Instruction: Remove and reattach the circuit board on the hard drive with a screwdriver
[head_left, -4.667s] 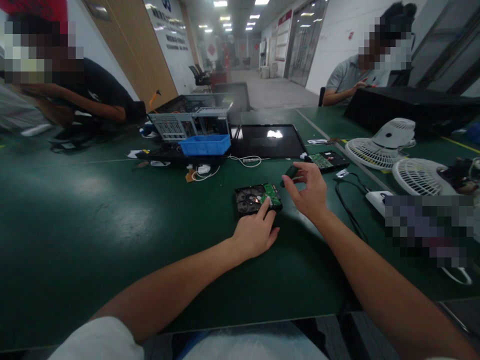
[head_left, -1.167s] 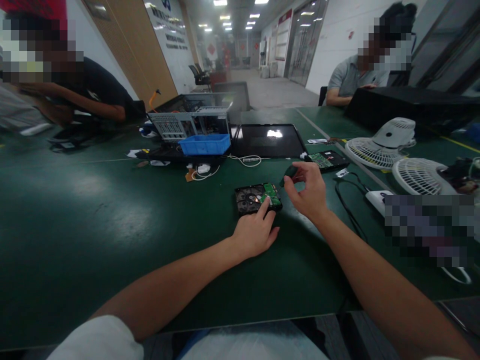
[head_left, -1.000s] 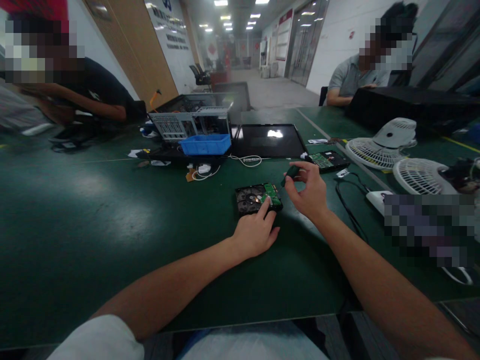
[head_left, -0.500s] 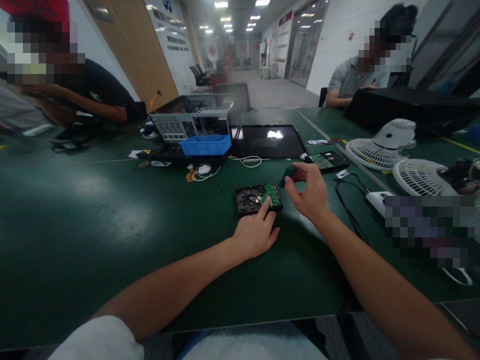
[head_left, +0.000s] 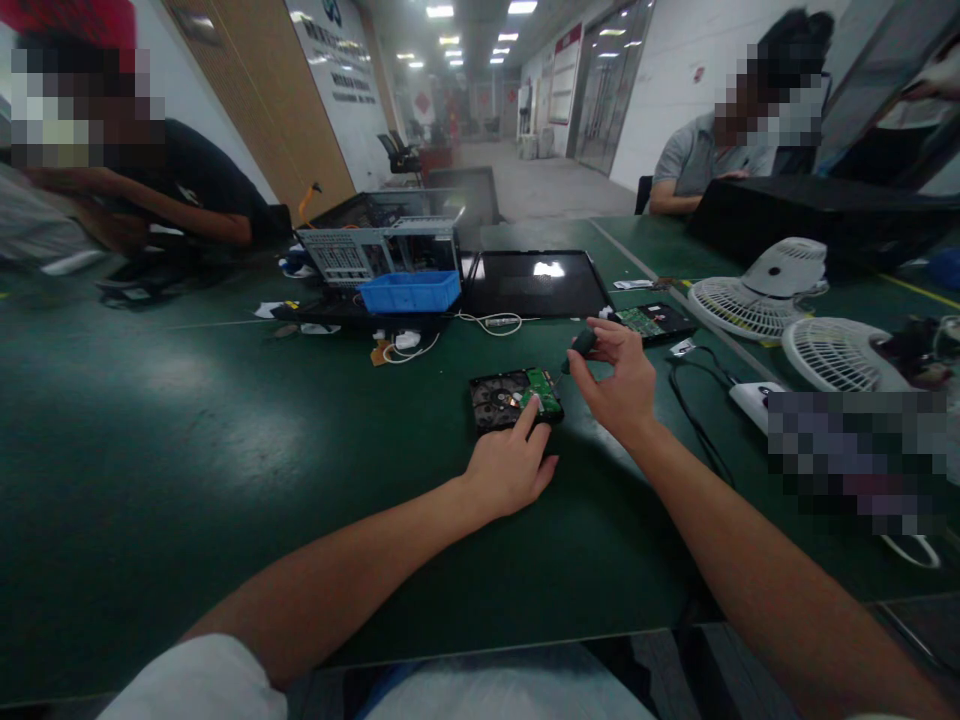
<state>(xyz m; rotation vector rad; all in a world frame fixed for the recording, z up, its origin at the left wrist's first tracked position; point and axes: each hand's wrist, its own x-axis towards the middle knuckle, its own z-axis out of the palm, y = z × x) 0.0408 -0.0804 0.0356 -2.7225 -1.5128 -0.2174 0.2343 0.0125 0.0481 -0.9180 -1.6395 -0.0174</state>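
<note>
A hard drive (head_left: 495, 397) lies on the green table in front of me, its green circuit board (head_left: 541, 385) facing up at the right end. My left hand (head_left: 510, 465) holds it down, the index finger stretched onto the board and the other fingers bent at the near edge. Between the thumb and fingers of my right hand (head_left: 619, 375) is a screwdriver with a dark green handle (head_left: 579, 350). Its thin shaft slants down to the drive's right end; I cannot make out exactly where the tip rests.
Beyond the drive are a blue bin (head_left: 411, 292), an open computer case (head_left: 349, 255), a black panel (head_left: 536, 283) and a white cable (head_left: 517, 325). At right lie another hard drive (head_left: 660, 320), white fans (head_left: 739, 305) and a power strip (head_left: 750, 395). Two people sit across the table.
The screwdriver handle and my right fingers have turned slightly. My left hand and the hard drive keep their places; the view has shifted a little.
</note>
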